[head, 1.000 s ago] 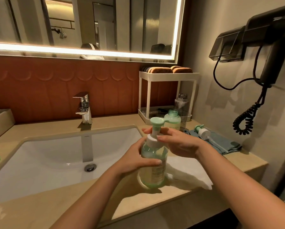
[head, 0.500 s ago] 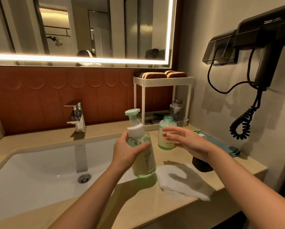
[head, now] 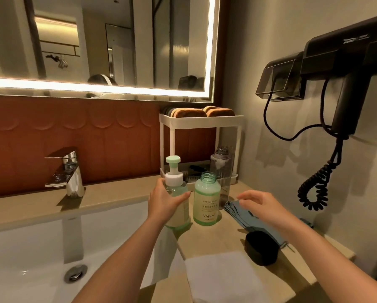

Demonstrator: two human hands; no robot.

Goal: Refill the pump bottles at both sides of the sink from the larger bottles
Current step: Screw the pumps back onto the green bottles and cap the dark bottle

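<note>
**Pump bottle at the basin's right, beside an uncapped bottle**

The pump bottle (head: pixel 179 207) is gripped round its shoulder by the left hand (head: pixel 163 202), with fingers and thumb wrapped about it. It is held upright at the counter (head: pixel 222 236) edge to the right of the sink (head: pixel 30 237). Whether its base is resting on the stone cannot be told. The right hand (head: pixel 263 206) is relaxed and holds nothing; it hovers over a blue cloth (head: pixel 245 217).

The step is judged to be the setting-down of this bottle. The base should be placed flat and well in from the basin's lip. Care is needed with the open green bottle (head: pixel 206 200) just beside it — with no cap on, a knock would spill it. The grip is best loosened only once the bottle is felt to stand, and the free hand could be used to steady the neighbour.

Nearest on the beige counter a white towel (head: pixel 218 274) is spread, and a black round object (head: pixel 261 248) sits beyond its corner. Behind the bottles a capless grey bottle (head: pixel 221 165) is seen by a white rack (head: pixel 201 121). A chrome tap (head: pixel 67 171) stands before reddish tiles. Farthest back, a lit mirror (head: pixel 95 40) is mounted — and a black hair dryer (head: pixel 347 62) hangs on the right wall.
</note>
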